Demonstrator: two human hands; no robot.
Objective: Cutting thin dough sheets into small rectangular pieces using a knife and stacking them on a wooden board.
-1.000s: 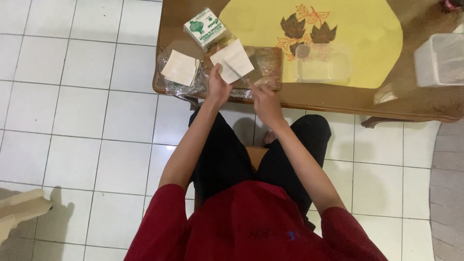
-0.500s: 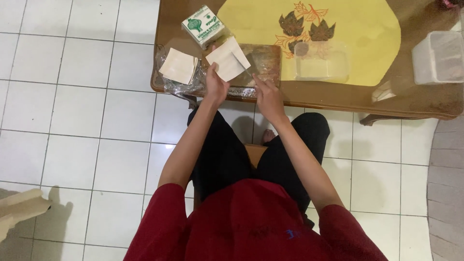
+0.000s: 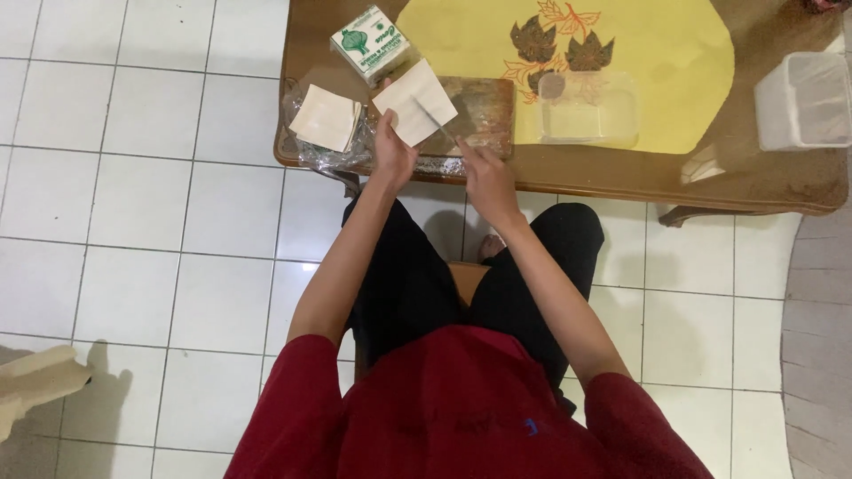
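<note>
While left hand [image 3: 393, 151] pinches pale square sheet [image 3: 415, 102], right hand [image 3: 486, 177] grips thin blade [image 3: 437, 127].

The sheet [image 3: 415, 101] I hold up is a plain pale cream, and the stack of sheets [image 3: 326, 116] beside it is the same cream, lying on clear, glinting plastic wrap [image 3: 330, 156]. The small box [image 3: 369, 43] is white with green print and a green emblem on top. The counter [image 3: 621, 177] is glossy brown wood. On it lies a yellow mat [image 3: 674, 62] patterned with dark brown leaves and thin orange leaf outlines. The board [image 3: 484, 111] is mottled brown. Two containers, one on the mat [image 3: 587, 108] and one at the counter's end [image 3: 805, 99], are clear to milky white. My sleeves [image 3: 293, 399] are dark red, my trousers [image 3: 408, 275] black. The floor [image 3: 133, 222] is white tile with grey grout lines.
</note>
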